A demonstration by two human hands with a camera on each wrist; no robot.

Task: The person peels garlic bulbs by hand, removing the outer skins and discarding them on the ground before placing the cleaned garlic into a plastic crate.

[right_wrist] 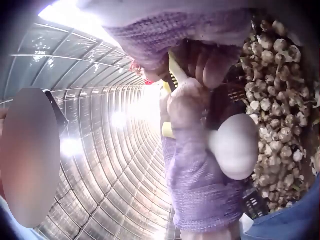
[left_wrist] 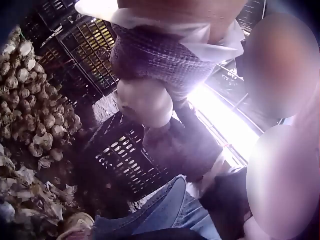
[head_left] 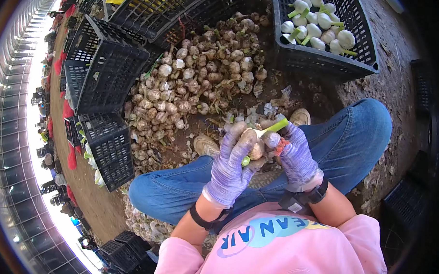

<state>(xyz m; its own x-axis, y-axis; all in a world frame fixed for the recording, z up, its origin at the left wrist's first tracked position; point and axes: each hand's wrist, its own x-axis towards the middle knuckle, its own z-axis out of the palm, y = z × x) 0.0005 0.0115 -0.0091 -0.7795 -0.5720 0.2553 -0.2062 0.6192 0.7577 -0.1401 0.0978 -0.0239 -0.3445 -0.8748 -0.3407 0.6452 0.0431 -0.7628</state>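
Both hands meet above the lap in purple knit gloves with dirty fingertips. My left hand grips a garlic bulb with a long green stem. A second, smooth white garlic bulb sits in the same hand; in the right wrist view this white bulb shows beside the glove, and its short cut stem pokes out in the head view. From the other side my right hand pinches the stemmed bulb. Something red is wrapped at a right finger.
Ahead lies a heap of unpeeled garlic. A black crate of white garlic stands ahead right; more black crates line the left. Loose skins litter the ground between the shoes. Jeans-clad legs are folded either side.
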